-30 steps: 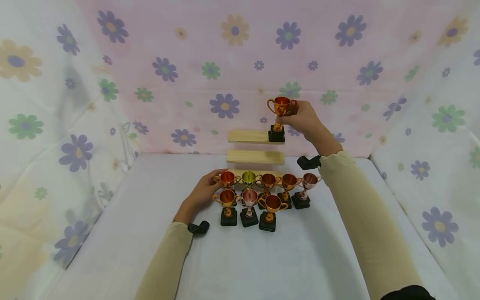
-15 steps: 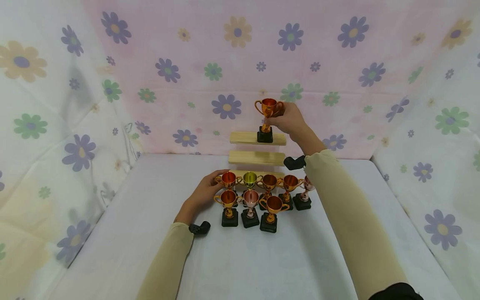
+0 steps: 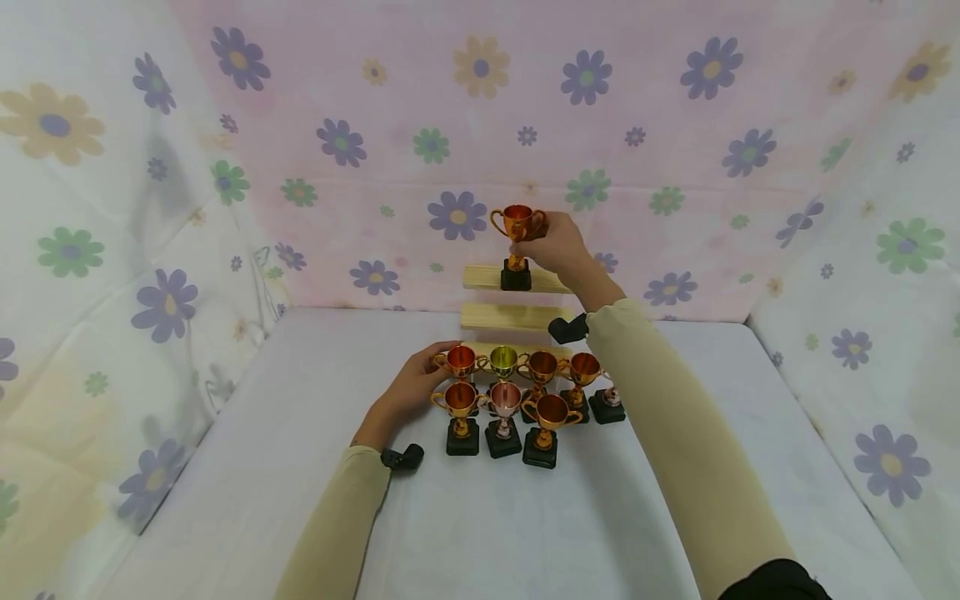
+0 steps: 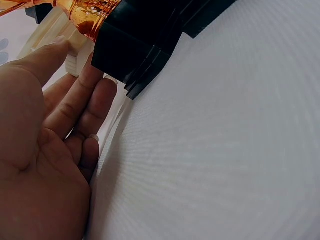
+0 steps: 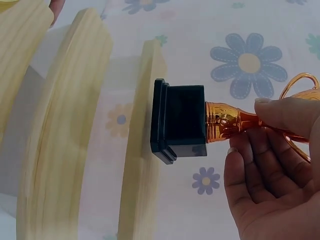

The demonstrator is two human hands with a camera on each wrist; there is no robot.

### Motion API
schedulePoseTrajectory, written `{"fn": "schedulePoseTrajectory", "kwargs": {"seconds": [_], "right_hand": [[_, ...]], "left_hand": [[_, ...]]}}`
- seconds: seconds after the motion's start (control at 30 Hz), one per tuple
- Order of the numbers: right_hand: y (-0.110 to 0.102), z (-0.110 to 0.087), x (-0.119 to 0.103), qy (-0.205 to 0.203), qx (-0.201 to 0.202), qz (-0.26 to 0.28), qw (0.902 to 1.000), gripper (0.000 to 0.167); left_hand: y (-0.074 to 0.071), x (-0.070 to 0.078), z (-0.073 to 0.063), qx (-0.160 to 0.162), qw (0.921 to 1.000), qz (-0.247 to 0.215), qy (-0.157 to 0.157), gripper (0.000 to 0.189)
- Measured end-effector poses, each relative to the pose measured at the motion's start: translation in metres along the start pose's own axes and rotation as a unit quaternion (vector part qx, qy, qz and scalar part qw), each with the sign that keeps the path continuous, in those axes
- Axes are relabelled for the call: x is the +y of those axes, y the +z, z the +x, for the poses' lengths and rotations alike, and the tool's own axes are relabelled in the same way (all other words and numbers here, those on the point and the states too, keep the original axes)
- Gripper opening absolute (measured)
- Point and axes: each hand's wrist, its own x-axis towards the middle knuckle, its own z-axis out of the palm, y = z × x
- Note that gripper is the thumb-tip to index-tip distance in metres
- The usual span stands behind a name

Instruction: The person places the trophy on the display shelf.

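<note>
My right hand (image 3: 558, 246) pinches the stem of a small orange-gold trophy cup (image 3: 516, 221), with its black square base (image 5: 180, 120) low over the top shelf of a wooden rack (image 3: 506, 317). Whether the base touches that shelf I cannot tell. At the rack's lower left, my left hand (image 3: 408, 382) holds the end of the lowest shelf (image 4: 75, 62) between thumb and fingers. Beside its fingertips in the left wrist view stands the black base (image 4: 130, 45) of another trophy.
Several trophies stand in two rows before the rack, among them a red-cupped one (image 3: 460, 358), a yellow-green one (image 3: 503, 358) and a pinkish one (image 3: 505, 398). My right sleeve (image 3: 660, 400) partly covers the rightmost trophy (image 3: 611, 398). Flowered cloth (image 3: 360, 167) hangs behind.
My right hand has carried the trophy leftward along the top shelf, from its right end toward the middle, and slightly down. The left hand has stayed at the rack's end.
</note>
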Motion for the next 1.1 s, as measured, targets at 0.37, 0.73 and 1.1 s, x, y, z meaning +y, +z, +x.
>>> {"fn": "schedulePoseTrajectory", "kwargs": {"seconds": [0.37,0.73,1.1], "right_hand": [[0.012,0.004,0.001,-0.001,0.006,-0.003,1.0000,0.033],[0.022,0.005,-0.005,0.012,0.010,-0.023,0.9996,0.038],[0.035,0.007,-0.008,0.012,0.012,-0.010,0.9998,0.043]], "left_hand": [[0.000,0.002,-0.002,-0.002,0.9999,0.009,0.004,0.048],[0.000,0.004,-0.002,-0.006,1.0000,0.002,0.007,0.047],[0.000,0.005,-0.002,0.002,0.9998,0.018,0.006,0.046]]}}
